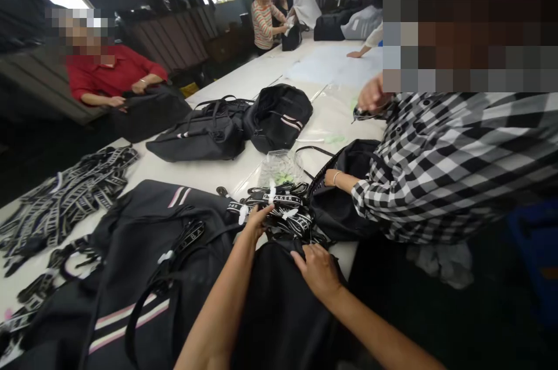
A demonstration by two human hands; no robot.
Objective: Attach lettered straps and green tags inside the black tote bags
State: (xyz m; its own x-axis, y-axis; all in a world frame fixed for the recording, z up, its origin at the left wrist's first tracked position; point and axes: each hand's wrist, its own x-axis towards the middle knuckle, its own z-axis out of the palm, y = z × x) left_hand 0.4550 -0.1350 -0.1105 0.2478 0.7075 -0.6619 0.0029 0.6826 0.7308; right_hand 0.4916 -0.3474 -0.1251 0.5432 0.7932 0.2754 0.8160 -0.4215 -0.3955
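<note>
My left hand (256,220) reaches forward and its fingers close on a bundle of black straps with white lettering (279,207). My right hand (317,268) rests with curled fingers on the top edge of a black bag (279,312) right in front of me. A larger black bag with pink and white stripes (143,265) lies to the left of my arms.
A person in a checked shirt (436,166) stands at the right, one hand inside another black bag (344,196). A pile of lettered straps (65,196) lies far left. Two black bags (235,123) sit mid-table on the white table (270,71). Other people work beyond.
</note>
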